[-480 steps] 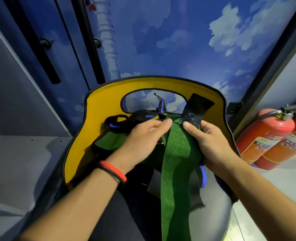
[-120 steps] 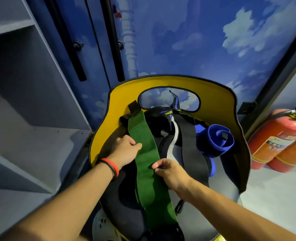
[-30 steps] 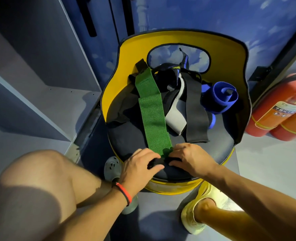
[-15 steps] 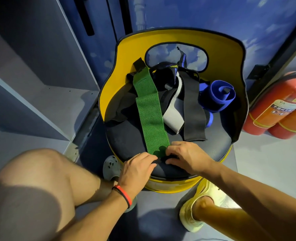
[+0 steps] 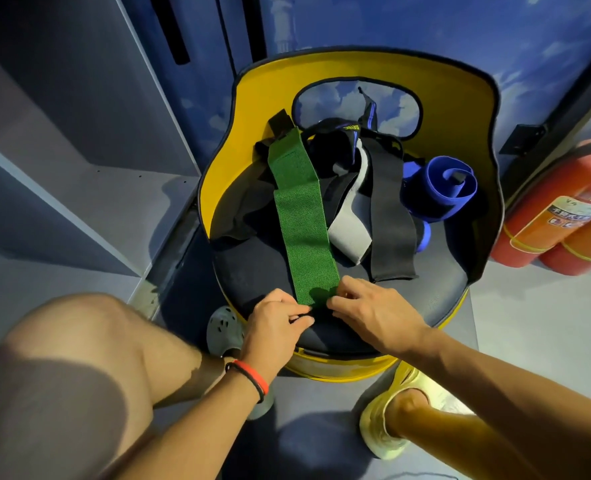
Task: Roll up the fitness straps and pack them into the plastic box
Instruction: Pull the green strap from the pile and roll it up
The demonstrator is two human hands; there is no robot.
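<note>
- The green strap lies flat on the dark seat cushion of a yellow chair. Its long axis runs from 11 o'clock, where a black tab ends it, down to 6 o'clock.
- It is a long, even band of woven fabric with a fine grain.
- The left hand and right hand meet at the 6 o'clock end, both pinching the strap's edge with curled fingers.
- A blue strap sits coiled into a loose roll at 2 o'clock.
- A smooth black strap and a grey strap lie unrolled between the green and the blue.
</note>
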